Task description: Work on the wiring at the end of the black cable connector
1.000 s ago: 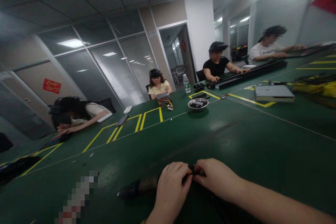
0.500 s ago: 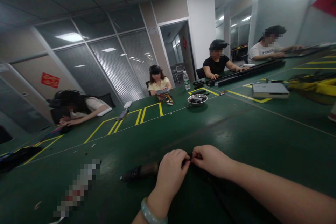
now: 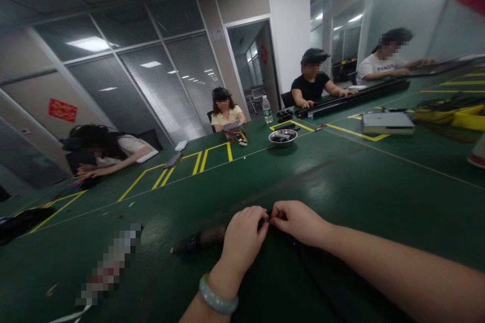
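Observation:
My left hand [image 3: 245, 236] and my right hand [image 3: 299, 221] meet at the fingertips above the green table, both pinched. What they pinch is small, dark and mostly hidden by the fingers. Under and beside my left hand lies a dark cylindrical tool, like an electric screwdriver [image 3: 199, 241], its narrow tip pointing left. A thin dark cord [image 3: 308, 267] runs along the table below my right hand. My left wrist wears a pale green bangle [image 3: 217, 297].
A blurred-out long object [image 3: 109, 267] with a white cord lies at left. Ahead stand a metal bowl [image 3: 282, 137] of dark parts and a water bottle [image 3: 267, 110]. A grey box [image 3: 387, 126] sits right, near yellow material [image 3: 454, 116]. Several people work around the table [image 3: 170, 212].
The view has shifted slightly, so the scene sits a little left and higher. My hands keep their pinched pose with fingertips together; the tool stays in place on the table.

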Available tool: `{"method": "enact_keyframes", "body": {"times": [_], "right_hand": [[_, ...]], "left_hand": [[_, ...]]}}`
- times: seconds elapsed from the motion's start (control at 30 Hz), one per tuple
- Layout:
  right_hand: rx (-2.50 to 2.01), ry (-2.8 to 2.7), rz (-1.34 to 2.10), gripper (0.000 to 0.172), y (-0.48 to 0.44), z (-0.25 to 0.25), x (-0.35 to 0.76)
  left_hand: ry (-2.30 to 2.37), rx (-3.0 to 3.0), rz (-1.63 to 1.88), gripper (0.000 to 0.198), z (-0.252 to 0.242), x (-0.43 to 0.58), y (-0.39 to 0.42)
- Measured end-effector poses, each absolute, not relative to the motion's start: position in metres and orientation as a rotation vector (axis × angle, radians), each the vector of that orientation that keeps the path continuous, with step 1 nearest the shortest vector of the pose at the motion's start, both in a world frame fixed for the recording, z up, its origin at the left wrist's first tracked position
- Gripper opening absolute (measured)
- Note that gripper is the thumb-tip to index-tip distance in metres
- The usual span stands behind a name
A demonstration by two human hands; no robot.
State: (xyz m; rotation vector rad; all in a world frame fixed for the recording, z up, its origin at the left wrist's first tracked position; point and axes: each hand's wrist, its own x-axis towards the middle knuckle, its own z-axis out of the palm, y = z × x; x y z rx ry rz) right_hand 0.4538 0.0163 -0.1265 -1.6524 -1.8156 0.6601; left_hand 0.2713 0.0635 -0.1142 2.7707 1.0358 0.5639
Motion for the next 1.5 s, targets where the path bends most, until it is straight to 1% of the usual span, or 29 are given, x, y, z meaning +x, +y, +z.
{"method": "enact_keyframes", "body": {"times": [0.37,0.5,0.7,1.0,1.17,1.37,1.5], "right_hand": [[-1.653,-1.785,0.655,0.007,0.0187,-0.1279,0.46],[-1.634,-1.796,0.696,0.007,0.018,-0.1258,0.4607],[-1.618,-1.815,0.728,0.008,0.0175,-0.1257,0.4625],[-1.59,-1.806,0.743,0.008,0.0199,-0.1297,0.4622],[-1.604,-1.799,0.755,0.008,0.0179,-0.1255,0.4617],[-1.628,-1.802,0.75,0.011,0.0179,-0.1251,0.4616],[-1.639,-1.801,0.743,0.01,0.0182,-0.1254,0.4617]], "left_hand": [[1.008,2.741,0.607,0.016,-0.1144,0.2699,0.0626],[1.061,2.713,0.617,0.022,-0.1153,0.2697,0.0628],[1.017,2.734,0.624,0.017,-0.115,0.2704,0.0626],[1.039,2.7,0.658,0.023,-0.1156,0.2705,0.0607],[1.029,2.7,0.666,0.016,-0.1147,0.2701,0.0608],[1.011,2.736,0.657,0.02,-0.113,0.2702,0.0597],[1.043,2.723,0.655,0.015,-0.1129,0.2695,0.0596]]}}
